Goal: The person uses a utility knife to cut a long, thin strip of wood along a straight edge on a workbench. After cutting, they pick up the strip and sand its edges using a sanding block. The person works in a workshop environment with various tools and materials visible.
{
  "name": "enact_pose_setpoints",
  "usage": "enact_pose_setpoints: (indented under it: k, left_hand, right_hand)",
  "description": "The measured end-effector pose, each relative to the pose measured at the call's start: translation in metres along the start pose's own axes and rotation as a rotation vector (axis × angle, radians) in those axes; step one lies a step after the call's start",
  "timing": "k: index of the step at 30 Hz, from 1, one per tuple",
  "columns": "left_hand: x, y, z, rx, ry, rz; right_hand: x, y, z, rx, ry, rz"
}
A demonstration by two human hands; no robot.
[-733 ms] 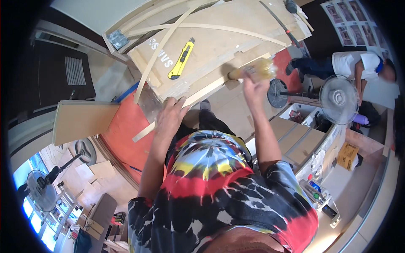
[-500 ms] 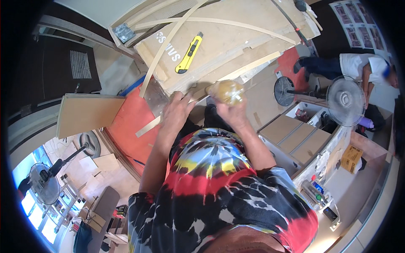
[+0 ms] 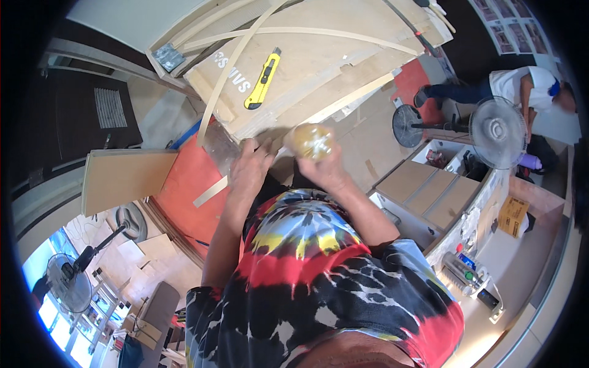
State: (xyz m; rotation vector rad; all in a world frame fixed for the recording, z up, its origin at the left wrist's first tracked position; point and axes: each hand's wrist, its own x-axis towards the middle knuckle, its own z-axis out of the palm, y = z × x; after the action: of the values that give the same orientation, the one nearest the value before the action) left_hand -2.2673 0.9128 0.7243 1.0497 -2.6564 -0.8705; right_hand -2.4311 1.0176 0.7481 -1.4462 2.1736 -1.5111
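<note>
My right hand (image 3: 323, 168) is closed round a clear plastic bottle with yellowish contents (image 3: 313, 141). The bottle's rounded base faces up and its mouth is hidden; motion blurs it a little. At the near edge of a brown board (image 3: 294, 80), my left hand (image 3: 250, 168) has its fingers curled over a thin pale strip (image 3: 210, 191), whose loose end sticks out to the left below the hand. On the board, beyond both hands, lies a yellow utility knife (image 3: 263, 80). A long, thin pale strip (image 3: 228, 70) curves across the board to its left.
A leaning panel (image 3: 126, 178) stands at left above an orange floor sheet (image 3: 190, 178). To the right are a cabinet with brown fronts (image 3: 423, 193) and a standing fan (image 3: 498, 132). Behind that fan, a person in a white shirt (image 3: 521, 86) bends forward. Another fan (image 3: 69, 282) is lower left.
The bottle and my right hand have shifted left and slightly down, closer to my left hand. My left hand stays at the board's edge. The whole view has swung slightly.
</note>
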Motion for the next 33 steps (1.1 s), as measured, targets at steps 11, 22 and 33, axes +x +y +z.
enact_pose_setpoints:
  k: [11, 22, 33]
  left_hand:
    - [-0.002, 0.004, 0.000, -0.015, 0.077, 0.007]
    - [-0.004, 0.000, 0.002, -0.041, 0.085, -0.003]
    - [-0.005, 0.000, 0.006, -0.020, 0.094, 0.008]
  right_hand:
    - [0.036, 0.042, -0.055, -0.032, 0.190, 0.164]
    - [0.030, 0.042, -0.054, -0.118, 0.053, 0.202]
    - [0.051, 0.058, -0.074, -0.131, 0.272, 0.045]
